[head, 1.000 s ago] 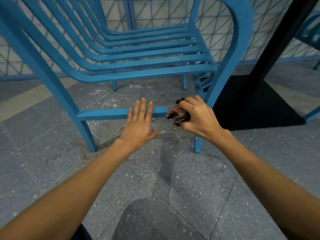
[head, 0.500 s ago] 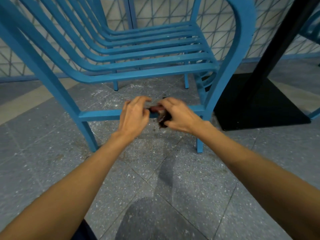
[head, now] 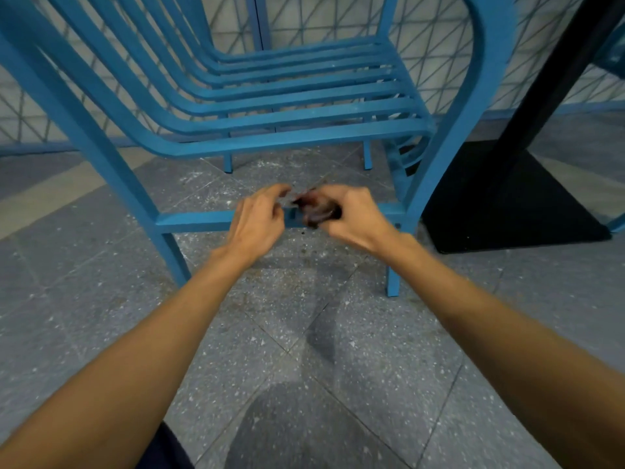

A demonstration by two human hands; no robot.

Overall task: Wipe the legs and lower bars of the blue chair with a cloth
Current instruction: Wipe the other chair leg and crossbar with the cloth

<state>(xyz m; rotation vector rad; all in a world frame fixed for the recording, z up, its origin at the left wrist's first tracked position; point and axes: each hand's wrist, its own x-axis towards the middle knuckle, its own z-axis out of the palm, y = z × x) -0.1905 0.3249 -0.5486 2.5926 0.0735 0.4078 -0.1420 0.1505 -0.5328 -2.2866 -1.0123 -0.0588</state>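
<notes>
The blue slatted chair [head: 304, 106] stands in front of me on the tiled floor. Its lower bar [head: 192, 219] runs between the near left leg [head: 172, 258] and the near right leg [head: 393, 282]. A small dark reddish cloth [head: 316, 211], blurred, is bunched just in front of the middle of that bar. My right hand [head: 358, 216] grips the cloth from the right. My left hand [head: 258, 218] has its fingers curled at the cloth's left edge and seems to pinch it. Much of the cloth is hidden by my fingers.
A black table post [head: 554, 69] rises from a flat black base [head: 507, 204] just right of the chair. A wall with a diamond line pattern [head: 304, 25] stands behind. Dust and crumbs lie on the grey speckled floor [head: 304, 252] under the bar.
My left hand, flat and open a second ago, has curled and come to the cloth. My right hand has brought the cloth left from the right leg to the bar's middle.
</notes>
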